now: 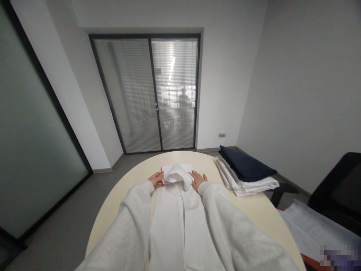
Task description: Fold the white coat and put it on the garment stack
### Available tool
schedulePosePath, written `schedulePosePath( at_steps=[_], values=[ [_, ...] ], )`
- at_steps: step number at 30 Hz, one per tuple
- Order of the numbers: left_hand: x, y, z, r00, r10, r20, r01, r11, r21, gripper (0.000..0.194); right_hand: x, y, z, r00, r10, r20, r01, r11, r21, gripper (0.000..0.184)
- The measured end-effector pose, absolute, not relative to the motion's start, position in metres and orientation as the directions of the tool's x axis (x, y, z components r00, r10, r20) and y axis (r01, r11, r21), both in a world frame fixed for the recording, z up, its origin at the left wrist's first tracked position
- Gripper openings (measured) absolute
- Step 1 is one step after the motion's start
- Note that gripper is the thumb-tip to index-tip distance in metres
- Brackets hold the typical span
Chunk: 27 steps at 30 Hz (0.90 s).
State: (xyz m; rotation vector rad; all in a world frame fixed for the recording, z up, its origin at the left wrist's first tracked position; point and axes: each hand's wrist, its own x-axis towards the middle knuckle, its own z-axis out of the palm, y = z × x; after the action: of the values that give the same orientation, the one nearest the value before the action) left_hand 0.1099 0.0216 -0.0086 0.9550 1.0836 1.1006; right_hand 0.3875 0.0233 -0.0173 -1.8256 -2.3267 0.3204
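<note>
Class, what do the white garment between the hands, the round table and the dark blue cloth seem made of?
White garment: probably woven cotton or a blend, matte; it creases and drapes softly.
Round table: smooth, pale top, perhaps laminate; even colour, no visible grain.
Dark blue cloth: matte fabric, fibre unclear; it lies folded, without shine.

At lower centre, the white garment (169,222) is matt cloth; the desk (259,210) around it looks smooth; upper-centre door panels (135,94) are glass.

Pale round table (262,212), white garment (169,218) and folded cloth stack (245,169) on top
</note>
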Motion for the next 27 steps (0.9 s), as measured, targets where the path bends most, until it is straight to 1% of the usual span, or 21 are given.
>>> schedulePosePath(
  at_steps=[2, 4, 6, 7, 8, 11, 14, 16, 19, 21, 24, 26, 27],
  values=[
    [0.114, 0.028, -0.012, 0.032, 0.976, -0.213, -0.263, 0.214, 0.941, 0.054, 0.385, 0.030, -0.021, -0.234, 0.967, 0.097, 0.900, 0.253, -0.356, 0.062],
    [0.117, 0.033, -0.016, 0.024, 0.972, -0.236, -0.325, 0.231, 0.917, 0.056, 0.386, 0.036, -0.024, -0.189, 0.966, 0.174, 0.776, 0.256, -0.577, 0.057],
    [0.120, 0.034, -0.018, 0.104, 0.967, -0.232, -0.354, 0.254, 0.900, 0.059, 0.389, 0.040, -0.026, -0.078, 0.976, 0.206, 0.576, 0.213, -0.789, 0.045],
    [0.120, 0.034, -0.017, 0.151, 0.965, -0.213, -0.352, 0.254, 0.901, 0.060, 0.391, 0.042, -0.027, -0.012, 0.981, 0.195, 0.486, 0.177, -0.856, 0.038],
    [0.120, 0.032, -0.016, 0.189, 0.964, -0.189, -0.342, 0.245, 0.907, 0.058, 0.394, 0.044, -0.027, 0.052, 0.984, 0.173, 0.420, 0.136, -0.897, 0.032],
    [0.117, 0.026, -0.008, 0.245, 0.965, -0.098, -0.341, 0.180, 0.923, 0.052, 0.397, 0.047, -0.025, 0.168, 0.982, 0.085, 0.304, 0.030, -0.952, 0.026],
    [0.113, 0.019, 0.003, 0.256, 0.967, -0.019, -0.418, 0.129, 0.899, 0.042, 0.394, 0.048, -0.021, 0.182, 0.983, -0.031, 0.159, -0.061, -0.985, 0.026],
    [0.111, 0.014, 0.010, 0.254, 0.967, -0.029, -0.480, 0.152, 0.864, 0.033, 0.390, 0.045, -0.017, 0.145, 0.985, -0.097, 0.080, -0.110, -0.991, 0.029],
    [0.108, 0.004, 0.019, 0.204, 0.977, -0.064, -0.566, 0.171, 0.806, 0.034, 0.383, 0.038, -0.012, 0.047, 0.988, -0.149, 0.002, -0.149, -0.989, 0.033],
    [0.108, -0.002, 0.022, 0.180, 0.982, -0.055, -0.593, 0.153, 0.790, 0.033, 0.378, 0.034, -0.010, -0.072, 0.982, -0.174, -0.022, -0.176, -0.984, 0.032],
    [0.107, -0.006, 0.021, 0.251, 0.968, -0.013, -0.534, 0.150, 0.832, 0.039, 0.375, 0.030, -0.009, -0.221, 0.952, -0.213, -0.014, -0.221, -0.975, 0.026],
    [0.107, -0.004, 0.018, 0.298, 0.955, 0.008, -0.447, 0.132, 0.885, 0.048, 0.375, 0.028, -0.009, -0.241, 0.944, -0.224, -0.004, -0.232, -0.973, 0.025],
    [0.106, -0.003, 0.016, 0.300, 0.954, -0.006, -0.376, 0.124, 0.918, 0.051, 0.377, 0.028, -0.009, -0.248, 0.942, -0.227, -0.004, -0.236, -0.972, 0.026]
  ],
)
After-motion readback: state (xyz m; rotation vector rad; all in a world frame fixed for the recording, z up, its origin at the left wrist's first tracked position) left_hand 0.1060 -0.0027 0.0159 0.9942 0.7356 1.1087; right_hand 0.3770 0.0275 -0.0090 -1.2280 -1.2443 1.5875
